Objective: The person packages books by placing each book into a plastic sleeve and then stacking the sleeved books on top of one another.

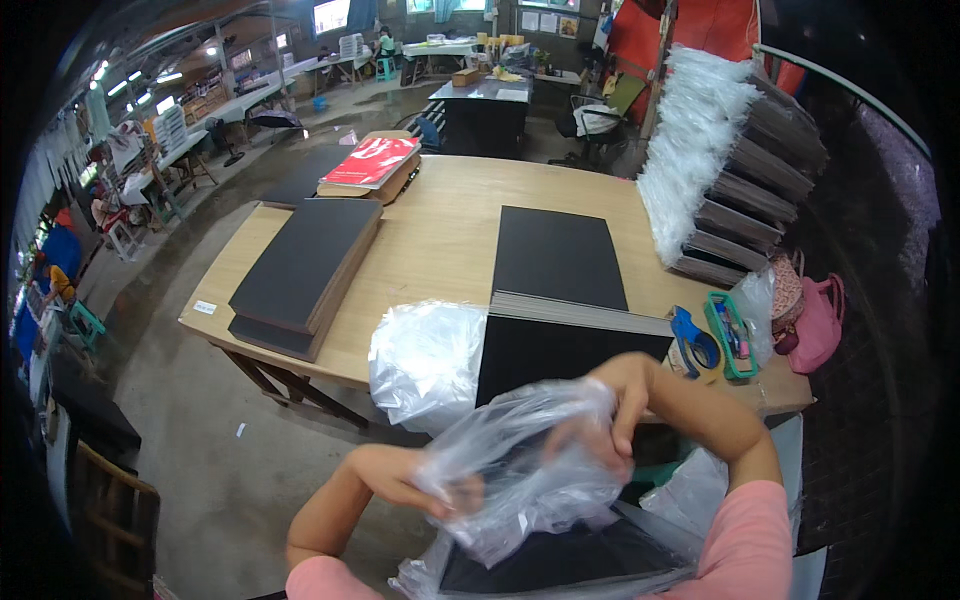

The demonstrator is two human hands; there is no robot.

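A clear plastic bag (520, 425) is gathered between my two hands, close to my body. My left hand (408, 480) has its fingers closed on the bag's left side, partly blurred by motion. On the right, my right hand (622, 405) grips the bag's upper edge, and some of its fingers show hazily through the film. Below them lies a flat black board (560, 562), with clear plastic around it. Just beyond my hands, a stack of black boards (558, 262) rests on the wooden table, beside a pile of folded clear plastic bags (428, 355).
More black boards (305, 260) lie on the left of the table (440, 225), with a red-covered book (372, 162) behind. A tall leaning stack of plastic-wrapped boards (715, 160) fills the right. Nearby are a tape dispenser (695, 345), a green tray (732, 335) and a pink bag (818, 325).
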